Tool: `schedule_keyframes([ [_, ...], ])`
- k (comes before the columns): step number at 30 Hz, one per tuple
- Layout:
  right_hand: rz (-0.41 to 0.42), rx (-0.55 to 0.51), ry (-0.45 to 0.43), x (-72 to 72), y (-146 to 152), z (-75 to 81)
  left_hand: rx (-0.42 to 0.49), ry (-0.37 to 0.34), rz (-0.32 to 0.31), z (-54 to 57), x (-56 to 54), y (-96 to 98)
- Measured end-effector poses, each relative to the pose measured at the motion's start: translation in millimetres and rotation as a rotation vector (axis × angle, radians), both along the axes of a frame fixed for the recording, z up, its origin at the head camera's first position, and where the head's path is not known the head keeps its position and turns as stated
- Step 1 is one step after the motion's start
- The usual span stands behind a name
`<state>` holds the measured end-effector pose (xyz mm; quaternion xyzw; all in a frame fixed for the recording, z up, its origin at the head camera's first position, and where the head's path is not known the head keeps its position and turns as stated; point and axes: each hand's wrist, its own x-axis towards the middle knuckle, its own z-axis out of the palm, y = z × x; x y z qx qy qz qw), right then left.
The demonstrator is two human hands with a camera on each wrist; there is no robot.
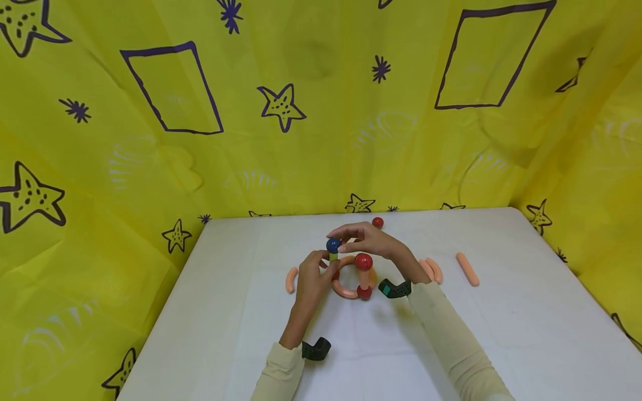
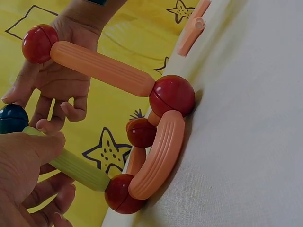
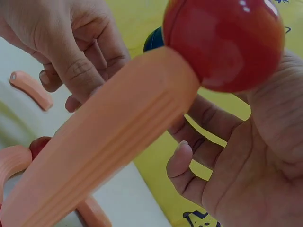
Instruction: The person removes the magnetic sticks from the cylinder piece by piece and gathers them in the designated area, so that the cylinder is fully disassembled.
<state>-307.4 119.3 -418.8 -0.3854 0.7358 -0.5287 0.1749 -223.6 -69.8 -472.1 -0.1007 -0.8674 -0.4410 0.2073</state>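
A ring of curved orange pieces (image 2: 160, 156) and red balls lies on the table. From it rises a straight orange stick (image 2: 104, 68) topped by a red ball (image 1: 364, 262). A yellow-green stick (image 2: 83, 171) also stands on the ring, joined to one of its red balls (image 2: 124, 194). My left hand (image 1: 312, 278) pinches this stick near its upper end. On top of it sits a blue ball (image 1: 333, 245), which my right hand (image 1: 373, 240) holds between thumb and index finger. The right hand's other fingers hang loosely, partly hidden behind the orange stick in the right wrist view.
A loose red ball (image 1: 378, 223) lies at the back of the white table (image 1: 220, 334). Left of the ring is a curved orange piece (image 1: 291, 279). More curved pieces (image 1: 432, 269) and a straight orange stick (image 1: 468, 269) lie rightward. Yellow cloth (image 1: 321, 161) surrounds the table.
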Motion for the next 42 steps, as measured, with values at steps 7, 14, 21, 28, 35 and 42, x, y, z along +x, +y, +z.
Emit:
schedule_keyframes([
  [7, 0.043, 0.006, -0.017, 3.1, -3, 7.1, -0.026, -0.015, 0.003, 0.8, -0.4, 0.4],
  [14, 0.037, 0.01, -0.008, 4.3, -5, 7.2, -0.073, -0.025, 0.038, 0.4, 1.8, 0.6],
  [21, 0.0, 0.061, 0.081, 3.8, -7, 8.7, -0.133, 0.008, 0.062, 1.6, 0.1, 0.3],
  [28, -0.02, 0.071, 0.11, 5.6, -6, 13.2, -0.147, -0.008, 0.066, 3.6, -0.3, -0.4],
  [35, -0.048, -0.011, 0.01, 4.4, -3, 6.7, -0.109, 0.014, 0.051, 1.9, -0.6, -1.5],
  [42, -0.089, -0.036, -0.035, 4.6, -4, 5.1, -0.1, -0.008, 0.047, 1.8, -3.1, -3.4],
])
